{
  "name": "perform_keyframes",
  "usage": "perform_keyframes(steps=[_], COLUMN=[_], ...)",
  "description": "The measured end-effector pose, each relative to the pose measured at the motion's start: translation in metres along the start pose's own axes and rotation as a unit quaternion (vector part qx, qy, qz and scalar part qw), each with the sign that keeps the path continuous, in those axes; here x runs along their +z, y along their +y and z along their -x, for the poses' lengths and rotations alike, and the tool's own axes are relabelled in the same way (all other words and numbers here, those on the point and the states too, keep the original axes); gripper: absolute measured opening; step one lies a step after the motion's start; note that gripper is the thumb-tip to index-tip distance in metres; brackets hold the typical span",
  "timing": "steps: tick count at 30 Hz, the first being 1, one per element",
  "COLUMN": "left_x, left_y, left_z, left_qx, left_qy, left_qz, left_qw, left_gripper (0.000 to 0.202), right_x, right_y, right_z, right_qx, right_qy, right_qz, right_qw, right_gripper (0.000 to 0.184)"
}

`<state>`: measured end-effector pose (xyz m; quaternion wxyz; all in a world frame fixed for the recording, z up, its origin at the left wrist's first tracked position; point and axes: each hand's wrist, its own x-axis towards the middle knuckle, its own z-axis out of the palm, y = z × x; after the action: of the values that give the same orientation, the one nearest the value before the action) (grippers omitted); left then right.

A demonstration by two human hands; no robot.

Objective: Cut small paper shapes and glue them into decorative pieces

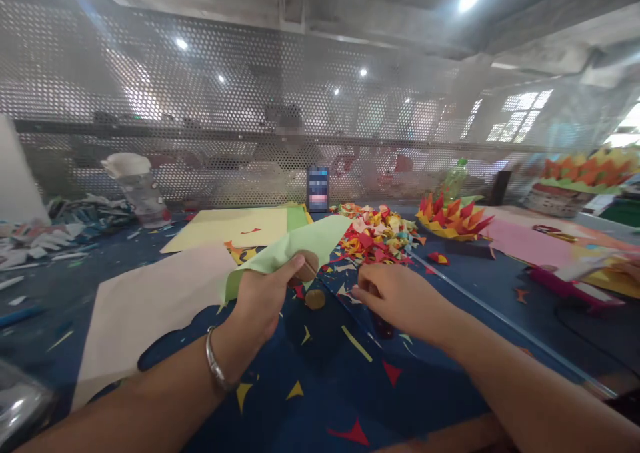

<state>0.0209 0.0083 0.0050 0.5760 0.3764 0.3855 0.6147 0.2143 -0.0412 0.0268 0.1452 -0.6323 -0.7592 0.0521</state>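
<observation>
My left hand (263,296) is closed around a light green sheet of paper (295,246) and a small brown round piece (307,266), held above the blue table. My right hand (395,296) reaches down to the table with its fingers curled near small paper scraps; whether it holds anything is hidden. A small round brown disc (315,299) lies on the table between the two hands.
A heap of coloured paper cuttings (380,233) lies ahead. A cream sheet (150,306) and a yellow sheet (230,230) lie left, a pink sheet (525,243) and orange paper flower (453,216) right. A perforated metal screen (250,106) runs behind. Another person's hand (627,266) shows far right.
</observation>
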Motion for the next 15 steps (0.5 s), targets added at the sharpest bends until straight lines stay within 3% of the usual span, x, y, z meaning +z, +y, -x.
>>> perform_keyframes(steps=[3, 8, 11, 15], left_x=[0.001, 0.003, 0.002, 0.004], left_y=[0.002, 0.009, 0.012, 0.014], left_z=[0.000, 0.004, 0.005, 0.009], left_qx=[0.018, 0.023, 0.007, -0.033], left_qy=[0.013, -0.026, -0.007, -0.016], left_qz=[-0.017, 0.001, 0.019, 0.063], left_qw=[1.000, 0.999, 1.000, 0.997], left_gripper=[0.039, 0.036, 0.031, 0.025], right_x=[0.002, 0.009, 0.006, 0.001], right_y=[-0.003, -0.002, 0.000, 0.000], right_z=[0.013, 0.016, 0.013, 0.012], right_qx=[0.040, 0.060, 0.064, 0.037], right_qy=[-0.035, -0.041, -0.015, 0.026], right_qz=[0.134, 0.155, 0.088, -0.136], right_qw=[0.989, 0.985, 0.994, 0.990], right_gripper=[0.016, 0.012, 0.009, 0.011])
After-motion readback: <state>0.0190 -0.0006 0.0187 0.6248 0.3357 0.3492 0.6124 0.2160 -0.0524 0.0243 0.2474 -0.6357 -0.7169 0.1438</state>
